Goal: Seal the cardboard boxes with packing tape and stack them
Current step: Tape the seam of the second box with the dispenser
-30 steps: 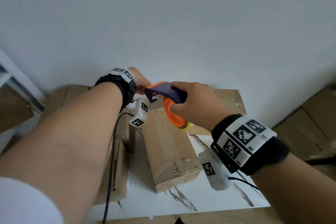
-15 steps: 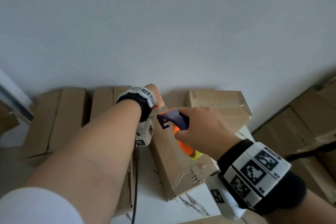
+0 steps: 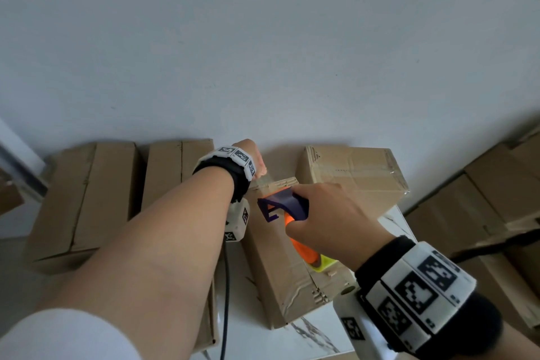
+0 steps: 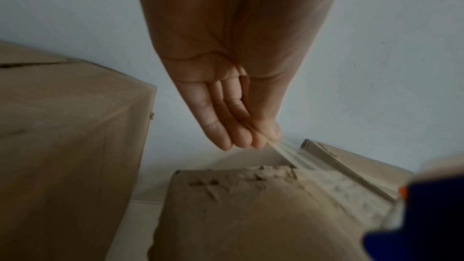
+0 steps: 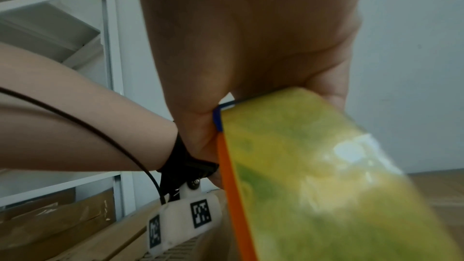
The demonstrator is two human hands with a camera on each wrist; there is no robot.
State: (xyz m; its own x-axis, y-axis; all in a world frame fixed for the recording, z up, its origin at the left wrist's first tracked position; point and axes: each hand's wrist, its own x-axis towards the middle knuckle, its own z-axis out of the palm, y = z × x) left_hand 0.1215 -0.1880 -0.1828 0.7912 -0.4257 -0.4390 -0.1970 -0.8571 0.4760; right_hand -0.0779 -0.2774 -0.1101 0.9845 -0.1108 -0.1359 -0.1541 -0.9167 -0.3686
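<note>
A long narrow cardboard box [image 3: 277, 269] lies on the white marbled table [image 3: 318, 333], with old tape wrinkled at its near end. My right hand [image 3: 327, 213] grips an orange and dark blue tape dispenser [image 3: 287, 204] just above the box's far half. The dispenser's yellowish tape roll [image 5: 326, 176] fills the right wrist view. My left hand [image 3: 254, 161] is at the box's far end. There the thumb and fingers [image 4: 253, 138] pinch the end of a clear tape strip [image 4: 288, 154]. The strip runs taut over the torn box edge [image 4: 263, 172] back to the dispenser [image 4: 426, 221].
Two brown boxes [image 3: 84, 196] [image 3: 172, 172] stand at the left against the white wall. Another taped box [image 3: 353, 175] is behind the right hand. More boxes [image 3: 482, 207] are stacked at the far right. A white shelf frame [image 5: 110, 47] rises at the left.
Both hands have come down toward the far end of the narrow box, and the dispenser now sits close over its top. The head view has shifted, showing more boxes along the wall.
</note>
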